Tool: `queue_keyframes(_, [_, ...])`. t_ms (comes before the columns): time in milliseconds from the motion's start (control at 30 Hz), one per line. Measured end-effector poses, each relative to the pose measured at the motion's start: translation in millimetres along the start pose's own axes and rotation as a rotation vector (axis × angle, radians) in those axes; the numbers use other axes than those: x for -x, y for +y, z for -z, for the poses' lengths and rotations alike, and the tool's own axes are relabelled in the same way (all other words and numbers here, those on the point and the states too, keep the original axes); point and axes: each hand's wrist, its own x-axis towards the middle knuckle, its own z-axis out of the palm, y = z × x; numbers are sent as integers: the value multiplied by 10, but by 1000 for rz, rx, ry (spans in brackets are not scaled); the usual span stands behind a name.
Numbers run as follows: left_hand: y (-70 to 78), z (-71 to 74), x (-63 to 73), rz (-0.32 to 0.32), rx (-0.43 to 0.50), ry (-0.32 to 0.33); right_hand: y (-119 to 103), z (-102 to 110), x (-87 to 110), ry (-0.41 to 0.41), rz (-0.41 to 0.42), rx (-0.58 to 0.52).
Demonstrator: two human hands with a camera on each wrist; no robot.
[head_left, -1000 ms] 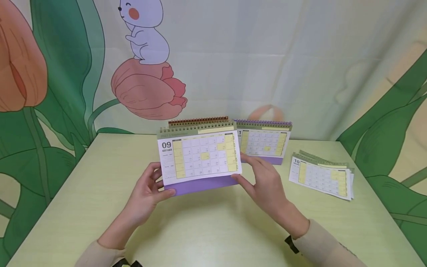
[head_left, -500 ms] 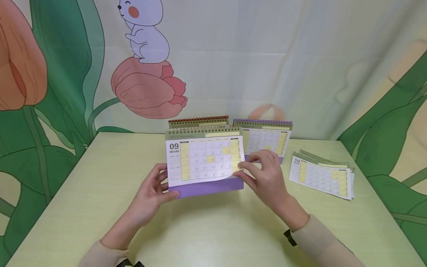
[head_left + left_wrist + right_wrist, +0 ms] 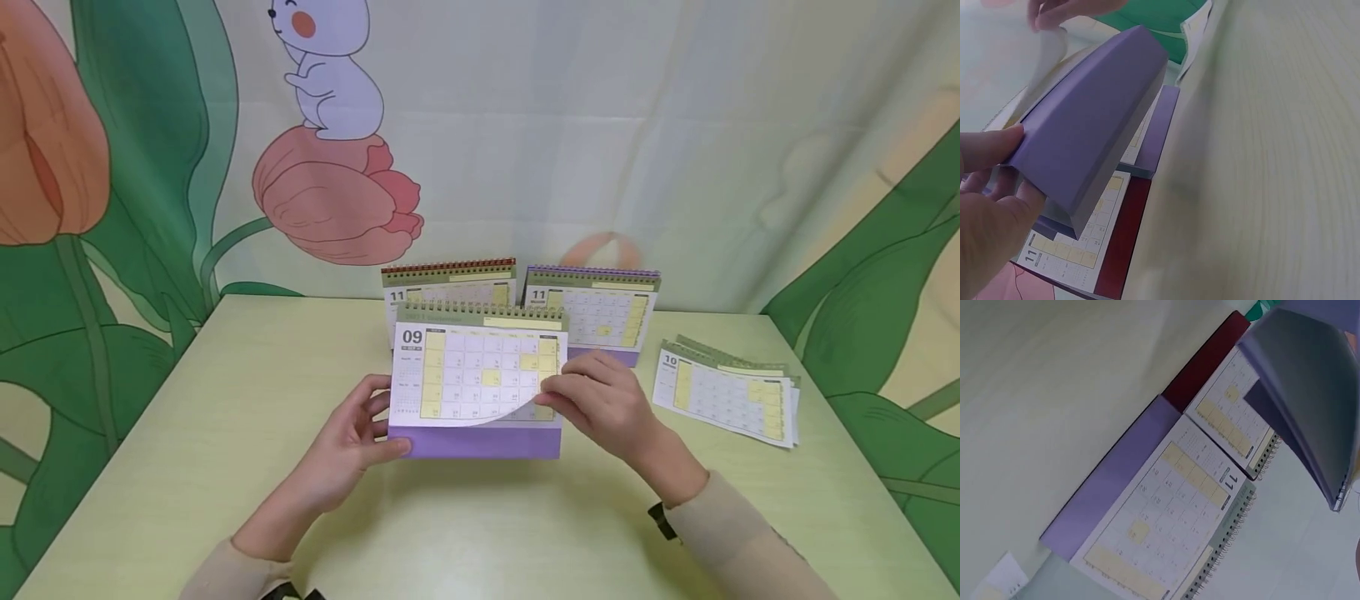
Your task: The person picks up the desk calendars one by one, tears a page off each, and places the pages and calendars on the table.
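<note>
My left hand [image 3: 352, 442] grips the lower left corner of a purple-based desk calendar [image 3: 472, 444], thumb in front and fingers behind. The calendar shows page 09 and is held up off the table, as its underside in the left wrist view shows. My right hand [image 3: 611, 408] pinches the lower right corner of the 09 page [image 3: 457, 375], which curls up and away from the sheet beneath. Part of that lower sheet shows under the curl.
Behind stand two desk calendars turned to 11: one with a red base [image 3: 1207, 362] and one with a purple base [image 3: 1110, 481]. Loose calendar pages, the top one marked 10 [image 3: 716, 400], lie at the right. A printed curtain [image 3: 480, 150] hangs behind the table [image 3: 187, 433].
The calendar has come lower and to the right, uncovering more of the red-based one behind. My right hand has moved from its right edge to the page corner and lifted it.
</note>
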Motion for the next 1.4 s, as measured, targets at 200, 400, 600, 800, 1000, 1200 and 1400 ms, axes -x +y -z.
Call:
queue_keyframes(200, [11,32,7,19,56,-2,48,79,-8,-92,237,11])
queue_keyframes(400, [-4,85,14,0,137,-24,55,93,5,-138,354,52])
queue_keyframes(600, [26,64,-1,1,130,-13,16,8,-6,-135,310,157])
queue_keyframes(800, [43,-45,-16,4,94,52,-108,-101,-110,-183,122,267])
queue_keyframes(1000, [45,-133,-46,-23,96,98,-226,-197,-171,-274,-70,368])
queue_keyframes(1200, [14,-196,-76,-54,107,88,-270,-262,-181,-254,-132,380])
queue_keyframes(1400, [-6,-262,-98,-49,101,90,-280,-311,-203,-203,-121,382])
